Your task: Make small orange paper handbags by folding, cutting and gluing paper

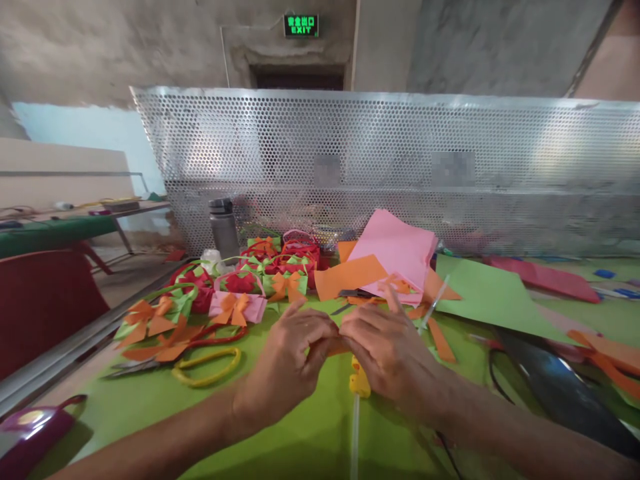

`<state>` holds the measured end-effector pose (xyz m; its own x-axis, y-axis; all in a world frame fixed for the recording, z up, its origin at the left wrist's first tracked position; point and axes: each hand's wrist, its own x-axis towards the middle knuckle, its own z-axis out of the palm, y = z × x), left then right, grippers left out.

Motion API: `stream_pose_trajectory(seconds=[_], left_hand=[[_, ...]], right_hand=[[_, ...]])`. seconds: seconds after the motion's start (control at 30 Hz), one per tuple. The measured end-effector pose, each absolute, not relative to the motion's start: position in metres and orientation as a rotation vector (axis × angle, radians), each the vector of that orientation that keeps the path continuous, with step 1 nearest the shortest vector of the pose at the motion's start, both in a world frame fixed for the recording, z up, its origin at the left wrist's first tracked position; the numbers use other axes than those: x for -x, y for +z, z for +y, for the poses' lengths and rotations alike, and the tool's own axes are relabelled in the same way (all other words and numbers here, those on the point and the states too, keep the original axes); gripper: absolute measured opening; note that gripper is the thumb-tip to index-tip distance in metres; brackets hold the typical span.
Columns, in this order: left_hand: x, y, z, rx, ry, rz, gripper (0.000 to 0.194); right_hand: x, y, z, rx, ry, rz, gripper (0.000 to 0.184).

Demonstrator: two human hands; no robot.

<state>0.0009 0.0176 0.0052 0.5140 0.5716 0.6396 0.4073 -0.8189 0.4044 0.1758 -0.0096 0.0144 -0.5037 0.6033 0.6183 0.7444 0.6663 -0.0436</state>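
A rough concrete wall (150,47) with a lit green exit sign (301,26) rises behind a perforated metal screen (300,127); in front of it stands a green-topped bench (280,453). At its centre, a person's left hand (280,367) and right hand (393,353) meet, fingers nearly touching. Both hands appear to pinch one small orange piece (339,346), which lies right at the fingertips, between the two, neither hand clearly nearer. Only a sliver shows below the thumbs; it seems to run crosswise, left to right, but its full shape is hidden.

Just beneath the fingers, nearer the right hand, is a small yellow object (359,383). From it a clear stick (355,433) points straight back toward the person, square to the line across the hands.

Farther out, a yellow loop (207,367) rests to the left of the left hand, with small paper baskets (237,307), some with orange bows, clustered behind it. Beyond the right hand lie an orange strip (441,340), a pink paper stack (395,243) and a light green sheet (490,293). A dark bottle (224,233) stands at the back, left of centre.
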Motion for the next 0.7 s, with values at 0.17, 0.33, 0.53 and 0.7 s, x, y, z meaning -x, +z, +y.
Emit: stream_pose_trajectory(seconds=[0.17, 0.33, 0.53, 0.7], left_hand=[[0.001, 0.009, 0.016, -2.483, 1.221, 0.805, 0.018], [0.008, 0.02, 0.022, -2.452, 1.314, 0.845, 0.015], [0.016, 0.022, 0.034, -2.411, 1.247, 0.957, 0.015], [0.02, 0.018, 0.043, -2.34, 1.237, 1.034, 0.015]], right_hand=[[-0.177, 0.019, -0.01, 1.026, -0.32, -2.288, 0.018], [-0.187, 0.031, -0.004, 1.059, -0.239, -2.222, 0.019], [-0.197, 0.038, 0.005, 1.07, -0.275, -2.167, 0.022], [-0.203, 0.036, 0.013, 1.153, -0.235, -2.139, 0.017]])
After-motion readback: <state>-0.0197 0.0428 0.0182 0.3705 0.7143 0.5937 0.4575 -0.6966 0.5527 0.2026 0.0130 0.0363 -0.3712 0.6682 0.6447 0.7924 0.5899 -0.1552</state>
